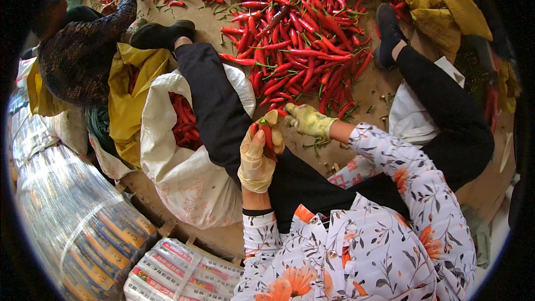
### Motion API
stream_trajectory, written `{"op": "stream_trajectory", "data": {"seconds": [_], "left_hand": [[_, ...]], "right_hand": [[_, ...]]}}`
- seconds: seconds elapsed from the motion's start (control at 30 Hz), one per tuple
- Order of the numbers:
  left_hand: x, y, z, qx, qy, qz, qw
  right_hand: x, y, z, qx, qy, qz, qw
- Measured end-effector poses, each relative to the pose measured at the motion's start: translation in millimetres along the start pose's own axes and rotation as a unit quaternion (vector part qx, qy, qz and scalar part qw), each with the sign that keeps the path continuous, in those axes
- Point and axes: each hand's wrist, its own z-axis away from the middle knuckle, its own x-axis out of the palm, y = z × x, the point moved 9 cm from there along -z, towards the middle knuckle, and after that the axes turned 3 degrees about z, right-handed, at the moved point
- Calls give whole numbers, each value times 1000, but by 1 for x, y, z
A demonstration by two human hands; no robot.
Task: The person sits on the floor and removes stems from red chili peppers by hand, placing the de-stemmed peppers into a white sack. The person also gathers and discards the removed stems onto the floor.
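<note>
Red chili peppers with green stems are held in my left hand (260, 154), which wears a pale glove. My right hand (311, 120), in a stained yellow-green glove, is just to the right, its fingertips by a red chili at the near edge of the heap; whether they grip it I cannot tell. The large heap of red chilies (301, 50) spreads over the floor between my feet and beyond. Left of my left leg, a white woven sack (167, 175) stands with its mouth apart and red chilies (184, 121) inside.
At the upper left a person (79, 58) in dark patterned clothing sits beside a yellow sack (138, 113). Plastic-wrapped stacks (83, 213) and strapped printed packs (184, 274) lie lower left. Another yellow sack (439, 4) is upper right, with part of a person behind. Green stem scraps (315, 146) litter the floor.
</note>
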Motion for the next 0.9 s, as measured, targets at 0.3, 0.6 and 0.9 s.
{"op": "stream_trajectory", "data": {"seconds": [0.3, 0.6, 0.9], "left_hand": [[-4, -13, 34, 132, 45, -4, 990], [49, 3, 79, 150, -91, -204, 963], [45, -35, 102, -22, -68, 20, 997]], "right_hand": [[-49, -146, 137, -338, 248, 184, 889], [-66, -139, 163, -183, 99, 135, 969], [-30, -142, 177, -447, 213, 90, 864]]}}
